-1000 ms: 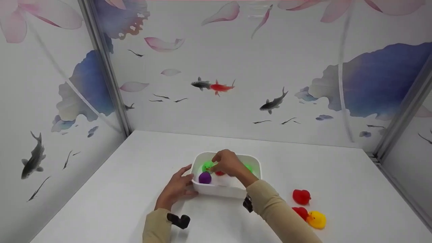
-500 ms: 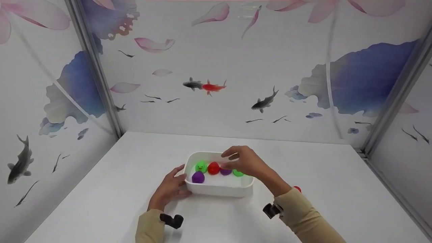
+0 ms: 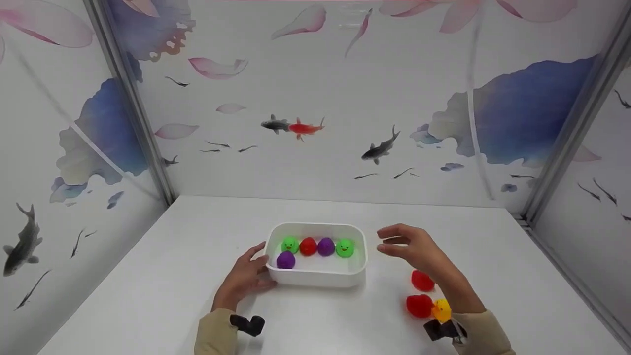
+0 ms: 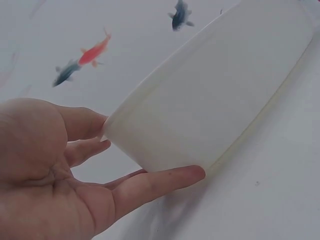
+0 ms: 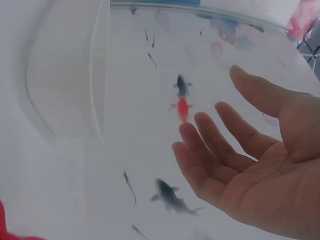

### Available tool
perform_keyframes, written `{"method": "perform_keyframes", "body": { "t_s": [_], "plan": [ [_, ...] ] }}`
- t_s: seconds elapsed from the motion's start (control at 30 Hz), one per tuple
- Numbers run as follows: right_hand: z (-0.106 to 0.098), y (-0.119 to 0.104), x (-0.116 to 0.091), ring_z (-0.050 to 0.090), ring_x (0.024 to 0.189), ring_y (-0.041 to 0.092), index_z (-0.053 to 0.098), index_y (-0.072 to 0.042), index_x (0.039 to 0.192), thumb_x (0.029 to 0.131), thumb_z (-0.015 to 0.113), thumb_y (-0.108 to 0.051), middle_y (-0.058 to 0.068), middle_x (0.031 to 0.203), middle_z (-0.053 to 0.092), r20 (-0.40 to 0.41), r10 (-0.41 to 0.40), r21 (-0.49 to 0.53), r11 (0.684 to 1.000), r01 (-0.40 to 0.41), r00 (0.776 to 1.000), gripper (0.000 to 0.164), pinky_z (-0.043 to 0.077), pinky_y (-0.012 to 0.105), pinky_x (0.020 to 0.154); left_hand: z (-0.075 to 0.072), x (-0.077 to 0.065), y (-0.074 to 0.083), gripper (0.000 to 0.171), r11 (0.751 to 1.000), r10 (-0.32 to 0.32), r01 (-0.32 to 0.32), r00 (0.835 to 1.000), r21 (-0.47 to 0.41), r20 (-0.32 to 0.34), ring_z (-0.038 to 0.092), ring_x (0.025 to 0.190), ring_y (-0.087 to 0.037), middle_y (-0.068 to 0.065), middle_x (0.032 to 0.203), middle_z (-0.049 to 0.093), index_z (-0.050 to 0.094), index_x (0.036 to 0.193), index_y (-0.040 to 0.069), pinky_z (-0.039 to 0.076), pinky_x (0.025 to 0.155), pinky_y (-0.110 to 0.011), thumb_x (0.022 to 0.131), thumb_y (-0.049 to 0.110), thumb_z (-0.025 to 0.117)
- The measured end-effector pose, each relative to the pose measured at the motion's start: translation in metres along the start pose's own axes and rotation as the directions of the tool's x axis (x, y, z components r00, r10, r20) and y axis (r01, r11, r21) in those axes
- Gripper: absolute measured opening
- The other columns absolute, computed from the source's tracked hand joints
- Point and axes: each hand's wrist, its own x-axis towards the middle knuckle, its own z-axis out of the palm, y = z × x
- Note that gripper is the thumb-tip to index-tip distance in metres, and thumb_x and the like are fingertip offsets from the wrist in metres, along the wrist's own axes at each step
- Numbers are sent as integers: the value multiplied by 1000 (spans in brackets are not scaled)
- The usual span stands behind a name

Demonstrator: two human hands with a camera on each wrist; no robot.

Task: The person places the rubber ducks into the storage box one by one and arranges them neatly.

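In the head view, a white plastic box [image 3: 315, 278] stands on the table. Inside it are two green rubber ducks [image 3: 345, 248], a round red toy [image 3: 308, 246] and two round purple toys [image 3: 286, 260]. My left hand [image 3: 244, 276] holds the box's left end. In the left wrist view, its thumb lies along the outer wall and the other fingers meet the rim corner. My right hand [image 3: 411, 246] hovers to the right of the box, holding nothing. Its fingers [image 5: 200, 145] are relaxed and apart in the right wrist view.
Two red toys [image 3: 419, 305] and a yellow rubber duck [image 3: 442, 310] lie on the white table [image 3: 222, 217] by my right forearm, which partly covers the duck. Printed panels [image 3: 305, 167] with fish and petals enclose the table at the back and sides.
My right hand has pulled out of the box and moved right, uncovering the toys in it. The left hand stays at the box. The whole head view has shifted slightly.
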Motion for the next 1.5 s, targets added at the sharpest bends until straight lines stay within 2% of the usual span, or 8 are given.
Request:
{"method": "perform_keyframes", "body": {
  "t_s": [0.3, 0.47, 0.67, 0.83, 0.97, 1.2, 1.37, 1.5],
  "plan": [
    [-33, 45, 6, 61, 124, 36, 60, -11, 133, 90, 75, -32, 17, 137, 61, 124, -66, -22, 997, 70, 990, 50, 60, 39, 94, -1, 0, -2, 55, 1000, -9, 10, 1000, -18, 12, 48, 137, -46, -33, 152, 41, 28, 159, 15, 58, 94, -50, 107, 20, 46],
    [-48, 67, 10, 58, 127, 39, 64, -12, 129, 92, 72, -34, 18, 140, 58, 184, -77, -27, 996, 83, 980, 43, 60, 40, 95, 0, 0, -1, 55, 1000, -4, 4, 1000, -7, 8, 48, 137, -46, -33, 152, 40, 29, 158, 16, 58, 95, -50, 106, 21, 47],
    [-61, 88, 9, 55, 129, 40, 62, -12, 133, 92, 71, -34, 20, 143, 55, 210, -20, -18, 1000, 24, 977, 47, 57, 46, 100, 1, 0, 0, 56, 1000, 2, -2, 1000, 5, 16, 50, 136, -45, -31, 153, 41, 28, 159, 16, 58, 95, -51, 106, 21, 47],
    [-69, 106, 10, 57, 125, 36, 57, -9, 136, 93, 70, -34, 25, 142, 53, 245, -12, -11, 1000, 15, 970, 51, 55, 50, 102, -2, 1, -2, 56, 1000, 8, -8, 1000, -21, 15, 49, 136, -47, -32, 153, 40, 27, 159, 14, 59, 92, -52, 106, 20, 47],
    [-72, 123, 9, 57, 124, 31, 58, -7, 134, 93, 71, -34, 22, 142, 54, 244, 61, -9, 998, -60, 968, 51, 53, 51, 105, -3, 3, -4, 55, 999, 15, -14, 1000, -34, 23, 47, 137, -47, -33, 152, 40, 27, 159, 14, 59, 92, -51, 107, 19, 46],
    [-72, 141, 10, 58, 124, 29, 57, -6, 136, 92, 71, -33, 21, 143, 55, 305, 140, -29, 990, -138, 942, 53, 50, 55, 106, -4, 3, -4, 56, 999, 16, -15, 999, -29, 37, 45, 139, -47, -34, 153, 38, 26, 159, 14, 58, 95, -51, 107, 21, 46],
    [-69, 146, 10, 56, 120, 24, 56, -7, 136, 93, 71, -31, 20, 142, 55, 354, 159, -32, 987, -158, 922, 51, 50, 54, 106, -4, 3, -4, 56, 1000, 18, -17, 999, -25, 33, 45, 139, -47, -33, 154, 38, 27, 159, 14, 58, 95, -50, 106, 20, 46],
    [-68, 149, 10, 56, 117, 23, 56, -5, 136, 93, 71, -26, 20, 140, 56, 373, 155, -25, 987, -157, 915, 50, 51, 54, 106, -4, 3, -2, 56, 1000, 12, -12, 1000, -21, 23, 45, 139, -46, -33, 153, 39, 28, 158, 14, 58, 95, -50, 106, 20, 47]
  ]
}}
